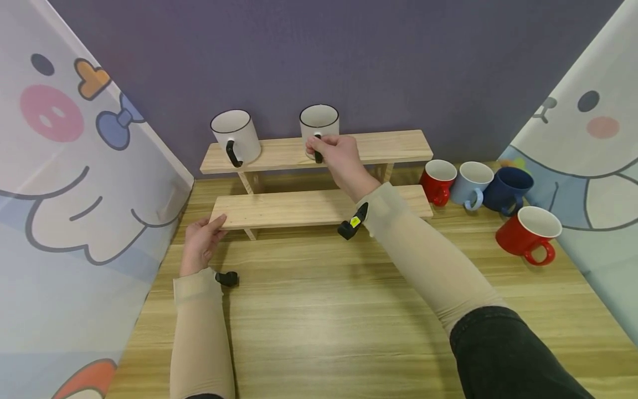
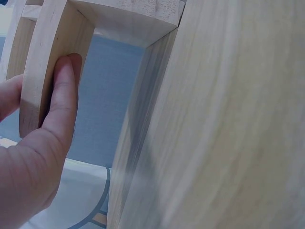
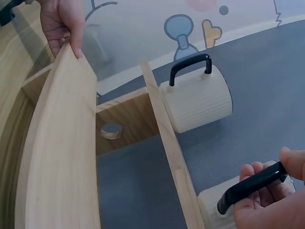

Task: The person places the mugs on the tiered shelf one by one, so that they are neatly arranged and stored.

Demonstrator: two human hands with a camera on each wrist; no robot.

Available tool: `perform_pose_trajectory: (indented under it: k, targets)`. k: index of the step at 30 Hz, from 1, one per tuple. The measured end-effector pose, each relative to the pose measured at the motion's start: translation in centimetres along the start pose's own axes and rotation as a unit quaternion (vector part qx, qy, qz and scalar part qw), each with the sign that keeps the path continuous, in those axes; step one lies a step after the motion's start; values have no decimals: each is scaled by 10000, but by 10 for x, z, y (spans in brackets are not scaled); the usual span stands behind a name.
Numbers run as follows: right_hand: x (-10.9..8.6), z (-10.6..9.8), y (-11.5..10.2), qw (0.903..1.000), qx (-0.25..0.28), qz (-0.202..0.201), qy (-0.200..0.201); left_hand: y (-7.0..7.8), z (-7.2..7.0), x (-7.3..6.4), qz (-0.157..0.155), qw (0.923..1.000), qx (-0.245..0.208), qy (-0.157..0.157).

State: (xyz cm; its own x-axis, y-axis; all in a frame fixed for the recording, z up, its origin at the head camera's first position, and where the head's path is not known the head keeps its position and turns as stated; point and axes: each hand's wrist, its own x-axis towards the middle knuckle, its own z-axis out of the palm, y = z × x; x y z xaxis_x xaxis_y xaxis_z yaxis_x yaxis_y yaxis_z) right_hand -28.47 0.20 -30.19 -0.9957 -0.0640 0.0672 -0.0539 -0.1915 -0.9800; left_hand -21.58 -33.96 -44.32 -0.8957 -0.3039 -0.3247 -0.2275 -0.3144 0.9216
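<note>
My left hand (image 1: 200,244) grips the left end of the lower board of a two-tier wooden shelf (image 1: 284,209). Its thumb lies on top and its fingers are underneath, as the left wrist view shows. On the upper tier, a white mug with a black rim (image 1: 310,131) stands near the middle, and my right hand (image 1: 344,158) pinches its black handle (image 3: 248,188). Part of that mug is hidden by the fingers in the right wrist view. Another white mug (image 1: 245,138), also with a black handle, stands at the upper tier's left end.
Right of the shelf, a red mug (image 1: 435,180), a light blue mug (image 1: 463,185) and a dark blue mug (image 1: 500,191) stand in a row. Nearer sits a second red mug (image 1: 518,233), tilted. A grey wall (image 1: 389,66) rises behind, with cartoon-printed panels on both sides.
</note>
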Motion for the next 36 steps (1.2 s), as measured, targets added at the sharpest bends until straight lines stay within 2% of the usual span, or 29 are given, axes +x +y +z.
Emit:
perform_pose_trajectory:
  k: [4,11,18,25,27,30,36]
  targets:
    - [1,-2,-1,9999,-124,91,-23,0,0,0,19,10000,1,18]
    - [2,-4,-3,9999,-27,126,-77,-1,1,-1,67,9999,33,-128]
    - [-2,-7,-6,9976,-678,69,-67,-1,1,1,57,9999,35,-113]
    - [-7,-15,-8,9880,-1544,60,29,-2,-1,2,53,9999,30,-96]
    - [-8,-17,-8,9862,-1651,76,60,-2,-1,2,53,9999,28,-95]
    - [-11,-22,-7,9869,-1611,29,53,-2,-1,2,42,9999,25,-94]
    - [-19,-33,-8,9920,-1223,-316,-34,-2,-1,1,8,10000,40,-89]
